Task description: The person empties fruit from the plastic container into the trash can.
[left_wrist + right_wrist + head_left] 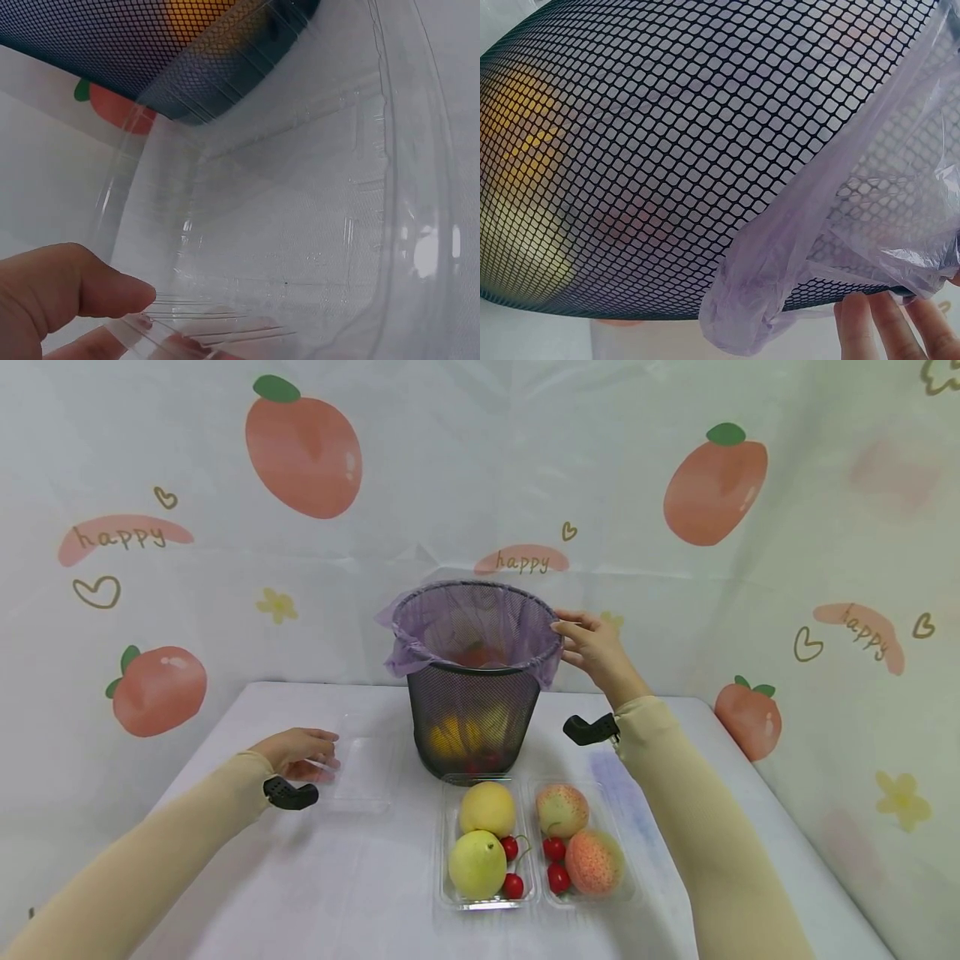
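Note:
My left hand [300, 753] pinches the near-left wall of a clear plastic container [285, 195], thumb on one side and fingers seen through the plastic. Nothing lies inside that container. At the back stands a black mesh wastebasket [423, 714], lined with a thin purple plastic bag [408, 652] folded over its rim. My right hand [597, 647] grips the basket's right rim through the bag, fingers against the outside in the right wrist view. Through the mesh show yellow, orange and red fruit-like shapes, blurred by the weave.
In front of the basket, two clear trays sit side by side. The left tray [446, 843] holds a yellow fruit [487, 810], a greenish pear [477, 865] and cherries [513, 886]. The right tray [621, 893] holds two peaches [595, 862] and cherries. A printed cloth hangs behind.

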The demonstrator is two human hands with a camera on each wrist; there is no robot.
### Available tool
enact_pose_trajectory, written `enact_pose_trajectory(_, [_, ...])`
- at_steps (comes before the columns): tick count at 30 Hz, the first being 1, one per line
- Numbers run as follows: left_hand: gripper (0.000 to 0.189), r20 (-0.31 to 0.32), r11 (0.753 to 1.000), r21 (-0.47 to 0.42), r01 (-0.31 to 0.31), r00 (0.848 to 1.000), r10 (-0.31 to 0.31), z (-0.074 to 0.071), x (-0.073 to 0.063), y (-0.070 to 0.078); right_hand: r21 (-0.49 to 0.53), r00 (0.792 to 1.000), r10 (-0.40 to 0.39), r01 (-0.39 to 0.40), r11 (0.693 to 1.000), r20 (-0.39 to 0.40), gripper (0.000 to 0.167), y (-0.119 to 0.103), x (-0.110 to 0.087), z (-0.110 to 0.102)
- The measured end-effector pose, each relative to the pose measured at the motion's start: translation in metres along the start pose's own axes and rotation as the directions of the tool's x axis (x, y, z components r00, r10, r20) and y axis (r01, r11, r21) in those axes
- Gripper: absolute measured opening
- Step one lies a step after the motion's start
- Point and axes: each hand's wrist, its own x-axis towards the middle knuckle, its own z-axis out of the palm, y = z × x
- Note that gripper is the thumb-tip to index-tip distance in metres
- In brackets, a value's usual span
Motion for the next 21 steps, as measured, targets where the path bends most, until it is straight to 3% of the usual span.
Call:
enact_pose_trajectory(10, [0.063, 0.02, 1.0, -0.019, -0.003, 1.0, 0.003, -0.005, -0.004, 0.0, -0.009, 1.0, -0.004, 0.004, 1.0, -0.004, 0.049, 0.001, 0.0, 0.0])
enact_pose_trajectory(21, [0.061, 0.025, 0.997, -0.056, -0.049, 0.998, 0.05, -0.016, -0.014, 0.005, 0.006, 1.0, -0.001, 0.001, 1.0, -0.007, 0.05, 0.001, 0.0, 0.0])
